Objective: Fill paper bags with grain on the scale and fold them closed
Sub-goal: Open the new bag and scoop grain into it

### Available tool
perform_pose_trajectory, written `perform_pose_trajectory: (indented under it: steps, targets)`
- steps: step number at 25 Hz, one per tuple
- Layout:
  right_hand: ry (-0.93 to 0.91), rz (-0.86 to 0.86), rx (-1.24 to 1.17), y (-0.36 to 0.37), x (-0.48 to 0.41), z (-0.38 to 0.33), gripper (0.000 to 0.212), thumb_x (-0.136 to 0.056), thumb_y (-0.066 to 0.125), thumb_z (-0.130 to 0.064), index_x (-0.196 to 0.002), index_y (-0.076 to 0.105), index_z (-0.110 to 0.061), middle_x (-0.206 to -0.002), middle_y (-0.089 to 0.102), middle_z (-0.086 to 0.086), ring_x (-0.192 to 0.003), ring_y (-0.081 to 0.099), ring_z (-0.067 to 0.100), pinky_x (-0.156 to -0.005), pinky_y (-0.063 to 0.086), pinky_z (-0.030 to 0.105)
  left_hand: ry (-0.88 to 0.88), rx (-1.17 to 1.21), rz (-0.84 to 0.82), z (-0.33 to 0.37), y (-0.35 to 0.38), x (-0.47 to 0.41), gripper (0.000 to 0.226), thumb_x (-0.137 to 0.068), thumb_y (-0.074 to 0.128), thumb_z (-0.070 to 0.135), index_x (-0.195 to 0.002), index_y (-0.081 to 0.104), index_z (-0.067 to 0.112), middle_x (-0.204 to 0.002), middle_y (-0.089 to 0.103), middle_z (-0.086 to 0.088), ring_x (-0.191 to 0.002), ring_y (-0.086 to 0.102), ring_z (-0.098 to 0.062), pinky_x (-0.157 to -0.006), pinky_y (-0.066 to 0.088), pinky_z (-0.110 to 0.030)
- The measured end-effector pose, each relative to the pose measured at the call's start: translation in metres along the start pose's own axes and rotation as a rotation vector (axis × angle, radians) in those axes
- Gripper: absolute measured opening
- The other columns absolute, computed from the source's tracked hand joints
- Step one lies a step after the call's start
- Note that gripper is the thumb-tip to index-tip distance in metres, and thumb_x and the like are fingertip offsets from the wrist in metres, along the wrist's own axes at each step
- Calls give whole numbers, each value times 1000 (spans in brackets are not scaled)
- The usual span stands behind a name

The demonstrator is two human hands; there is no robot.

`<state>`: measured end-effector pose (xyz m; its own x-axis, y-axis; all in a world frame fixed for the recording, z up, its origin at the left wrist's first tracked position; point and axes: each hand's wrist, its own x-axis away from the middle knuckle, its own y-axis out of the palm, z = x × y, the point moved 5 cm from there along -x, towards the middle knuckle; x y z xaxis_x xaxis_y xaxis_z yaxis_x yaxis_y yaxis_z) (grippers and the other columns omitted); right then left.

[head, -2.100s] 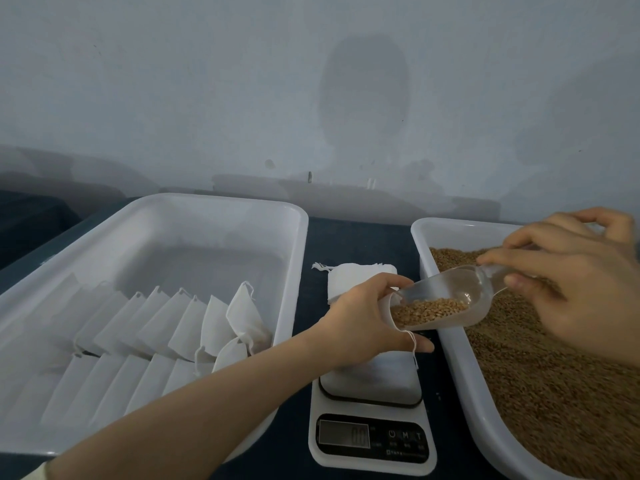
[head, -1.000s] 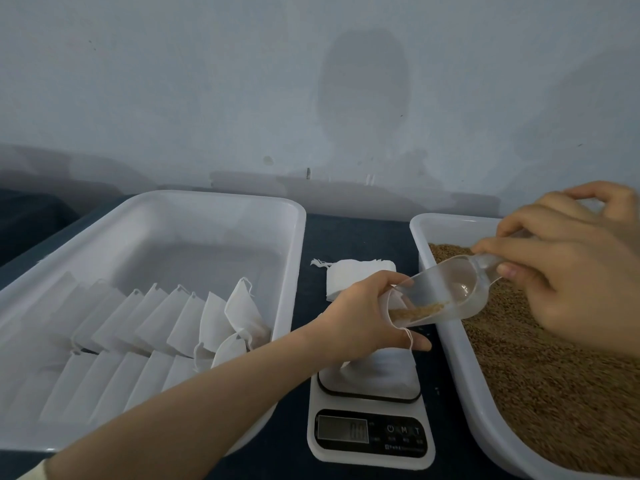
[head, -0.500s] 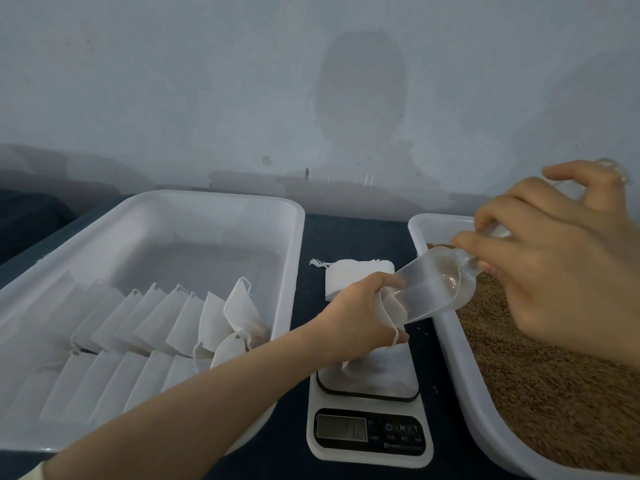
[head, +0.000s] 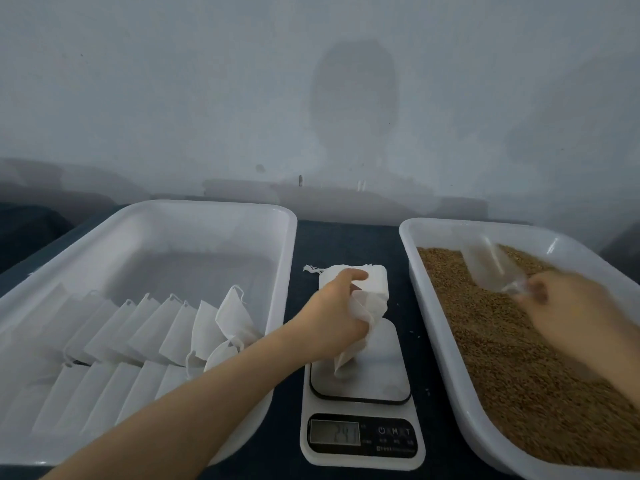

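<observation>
White paper bag [head: 372,306] stands on the scale [head: 362,445] plate, left of centre, bottom touching the plate. Our left hand [head: 330,318] pinches its crumpled top, fingers and thumb curled round the paper. Scale display is lit; digits too blurred to read. Just behind the scale a flat stack of empty bags [head: 375,275] lies on the dark table [head: 349,237], partly hidden by that hand. Our right hand [head: 571,308] is over the right tray [head: 450,233], fingers wrapped on the handle of the clear plastic scoop [head: 490,268]; hand is motion-blurred. Scoop mouth points away from us, low over the grain [head: 502,368] that fills that tray. We cannot tell whether scoop and grain touch. Left tray [head: 194,230] holds two overlapping rows of folded bags [head: 145,323] at its near end; rightmost ones sit looser and taller.
</observation>
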<state>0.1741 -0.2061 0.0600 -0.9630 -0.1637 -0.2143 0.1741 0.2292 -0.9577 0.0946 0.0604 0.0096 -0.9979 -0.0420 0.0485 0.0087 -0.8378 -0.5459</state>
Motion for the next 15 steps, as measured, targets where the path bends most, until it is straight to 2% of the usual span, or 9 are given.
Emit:
perform_pose_trajectory:
  steps: [3, 7, 9, 11, 13, 15]
  targets:
    - [69, -159, 88, 26, 4, 1, 32, -94, 52, -29, -69, 61, -10, -61, 58, 2, -53, 57, 12, -42, 38, 22, -8, -65, 54, 0, -8, 4, 74, -83, 70, 18, -142, 28, 28, -104, 50, 15, -86, 53, -4, -64, 39, -9]
    - [86, -303, 102, 40, 8, -12, 37, -93, 50, -31, -62, 52, -12, -61, 55, 2, -54, 56, 15, -47, 41, 25, -1, -147, 115, 3, -16, 7, 67, -85, 69, 23, -140, 31, 30, -97, 48, 17, -80, 50, -2, -70, 38, -12]
    - [111, -367, 100, 44, 9, -13, 34, -93, 50, -35, -69, 57, -12, -65, 58, 2, -58, 59, 15, -53, 47, 27, 8, -133, 110, 4, -19, 8, 63, -87, 68, 21, -139, 33, 30, -91, 47, 21, -79, 49, 1, -68, 39, -8]
    - [91, -373, 138, 39, 12, -15, 28, -92, 54, -39, -84, 62, -13, -76, 63, 2, -67, 62, 14, -61, 51, 28, 21, -99, 84, 4, -19, 9, 58, -90, 64, 17, -138, 35, 28, -93, 54, 18, -83, 54, -1, -62, 41, -3]
    - [-75, -201, 116, 23, 11, -31, 20, -91, 57, -33, -104, 61, -18, -102, 63, 0, -83, 60, 10, -72, 50, 24, 28, -72, 65, 4, -20, 9, 55, -93, 56, 12, -140, 33, 27, -99, 64, 9, -88, 59, -6, -62, 42, -1]
    - [-348, -68, -111, 8, 18, -63, 31, -89, 57, -21, -120, 55, -28, -117, 52, -15, -93, 53, -4, -82, 44, 14, 36, -67, 34, 4, -21, 9, 57, -95, 51, 8, -144, 28, 27, -105, 67, 8, -91, 60, -6, -66, 42, 0]
